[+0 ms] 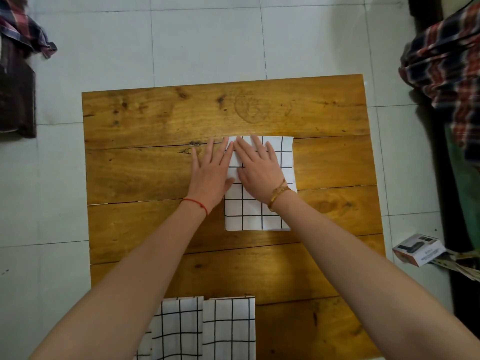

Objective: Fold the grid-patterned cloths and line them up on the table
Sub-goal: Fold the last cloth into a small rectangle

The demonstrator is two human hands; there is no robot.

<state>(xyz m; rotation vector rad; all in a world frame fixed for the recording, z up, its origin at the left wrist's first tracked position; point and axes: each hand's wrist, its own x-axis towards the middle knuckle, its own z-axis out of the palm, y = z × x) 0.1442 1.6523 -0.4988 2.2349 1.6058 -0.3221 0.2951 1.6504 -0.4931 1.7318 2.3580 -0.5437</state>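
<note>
At the 6 o'clock edge of the tabletop [145,178], a square of glossy, knotty wooden planks with dark seams between them, two folded grid cloths [205,331] lie side by side, touching along their long edges; they are white fabric crossed by thin black lines, and their near ends run out of view. Bare forearms reach over them toward the middle.

Near the centre, slightly toward 1 o'clock, a third grid cloth [253,214] lies folded into a flat upright rectangle with crisp edges. The left hand [211,172], a red thread at its wrist, lies flat with fingers straight and spread, grasping nothing; its palm is mostly on bare wood at the cloth's left edge, and only its thumb and innermost finger overlap the fabric. The right hand [259,167], wearing a beaded bracelet, presses palm-down on the cloth's upper half, fingers straight and released, its forefinger touching the left hand's.

Beyond the tabletop is a pale tiled floor [207,40]. Plaid fabric [446,63] hangs at 2 o'clock, another plaid piece [23,27] at 10 o'clock, and a small printed box [418,249] sits on the floor at 4 o'clock.
</note>
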